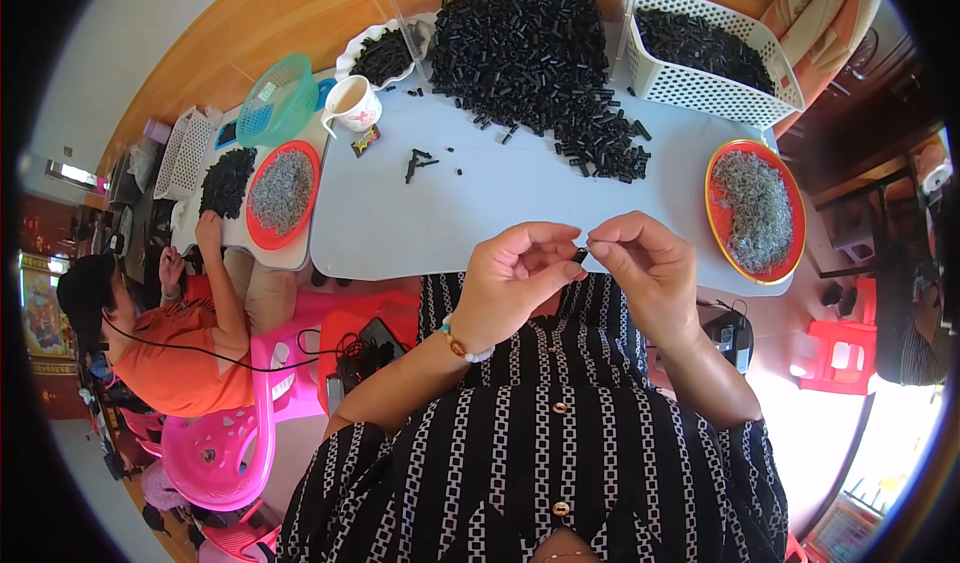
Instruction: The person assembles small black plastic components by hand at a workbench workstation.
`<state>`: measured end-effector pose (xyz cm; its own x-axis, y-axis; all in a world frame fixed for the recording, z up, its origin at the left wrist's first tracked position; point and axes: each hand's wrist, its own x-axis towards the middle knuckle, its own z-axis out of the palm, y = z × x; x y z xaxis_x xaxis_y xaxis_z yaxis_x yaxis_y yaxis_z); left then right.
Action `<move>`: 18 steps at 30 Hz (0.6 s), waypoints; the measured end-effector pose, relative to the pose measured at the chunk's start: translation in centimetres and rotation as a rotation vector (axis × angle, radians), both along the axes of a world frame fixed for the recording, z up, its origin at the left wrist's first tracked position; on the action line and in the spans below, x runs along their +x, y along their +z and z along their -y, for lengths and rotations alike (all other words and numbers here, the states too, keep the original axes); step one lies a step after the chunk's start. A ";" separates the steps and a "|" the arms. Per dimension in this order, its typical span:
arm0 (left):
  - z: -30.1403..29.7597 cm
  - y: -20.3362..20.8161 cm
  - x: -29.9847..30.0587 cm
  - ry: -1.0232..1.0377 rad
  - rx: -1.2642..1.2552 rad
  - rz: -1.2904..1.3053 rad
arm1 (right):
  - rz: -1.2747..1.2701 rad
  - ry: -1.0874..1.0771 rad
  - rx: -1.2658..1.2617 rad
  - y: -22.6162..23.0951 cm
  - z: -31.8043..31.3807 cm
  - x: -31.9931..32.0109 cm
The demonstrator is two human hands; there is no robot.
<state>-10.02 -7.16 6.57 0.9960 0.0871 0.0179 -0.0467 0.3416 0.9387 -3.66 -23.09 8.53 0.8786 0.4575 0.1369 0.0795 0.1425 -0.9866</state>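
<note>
Just beyond the table's near edge, in front of my chest, both hands are raised with fingertips close together. My left hand (520, 281) pinches a short black tube piece (580, 255) between thumb and fingers. My right hand (652, 271) is closed in a pinch beside it; a tiny pale bit shows at its fingertips, too small to name. A large heap of black tube pieces (520, 53) lies at the far middle of the table. To the right sits a red plate (721, 203) holding many small silvery-clear parts (760, 218).
A white perforated basket (700, 101) of black pieces stands far right. At far left are a mug (355, 113), a white scalloped bowl (346, 66) and a green basket (297, 81). Leftward, a person in orange (190, 363) works beside another red plate (313, 188).
</note>
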 end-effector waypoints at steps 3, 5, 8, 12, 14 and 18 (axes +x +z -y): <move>-0.1 -0.4 -0.1 0.010 0.047 -0.019 | 0.159 -0.023 -0.131 -0.2 0.1 0.1; -0.2 -0.5 -0.1 0.007 0.060 -0.018 | 0.231 -0.021 -0.200 0.5 0.1 0.1; -0.3 -0.8 -0.2 0.012 0.087 -0.013 | 0.394 -0.015 -0.313 0.8 0.1 0.0; -0.2 -1.1 -0.4 0.025 0.009 -0.079 | 0.557 -0.045 -0.347 0.2 0.0 -0.5; -0.2 -1.7 -0.4 0.007 -0.044 -0.136 | 0.606 -0.055 -0.358 -0.6 0.1 -0.5; -0.6 -3.0 -0.1 -0.002 -0.302 -0.218 | 0.486 -0.083 -0.314 -1.4 -0.2 0.5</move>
